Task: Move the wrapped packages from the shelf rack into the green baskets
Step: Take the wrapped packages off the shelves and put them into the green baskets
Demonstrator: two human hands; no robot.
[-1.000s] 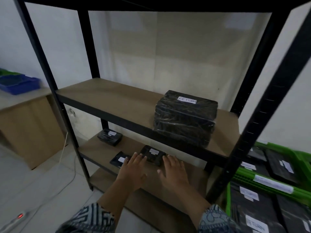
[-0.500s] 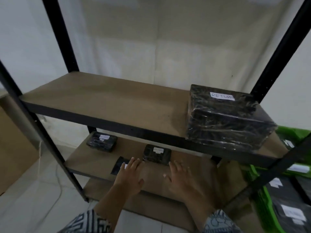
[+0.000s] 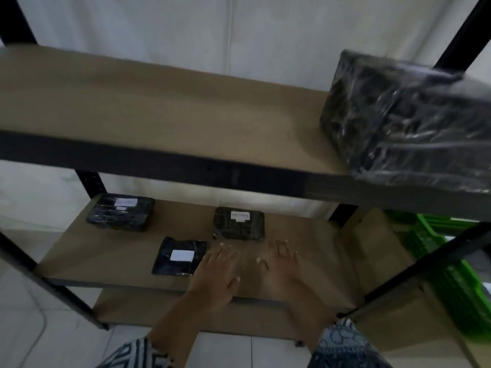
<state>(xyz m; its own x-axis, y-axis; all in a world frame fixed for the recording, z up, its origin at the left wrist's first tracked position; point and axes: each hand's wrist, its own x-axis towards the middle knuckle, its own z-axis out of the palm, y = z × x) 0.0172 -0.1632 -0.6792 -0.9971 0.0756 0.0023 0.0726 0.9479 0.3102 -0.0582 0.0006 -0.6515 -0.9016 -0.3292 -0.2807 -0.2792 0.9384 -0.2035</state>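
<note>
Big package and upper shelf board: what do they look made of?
Big package: wrapped in glossy black plastic film, judging by the wrinkles and glints; contents hidden. Upper shelf board: matte brown, probably fibreboard or particleboard; no grain shows.

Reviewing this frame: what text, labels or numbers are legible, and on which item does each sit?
Nothing reads cleanly.
Middle package: white label with dark lettering, possibly "RETURN", too blurred to confirm.
Back-left package: two white labels, text too blurred to read.
Front flat package: white label, no text discernible.
Large package on the upper shelf: no label in view.
</note>
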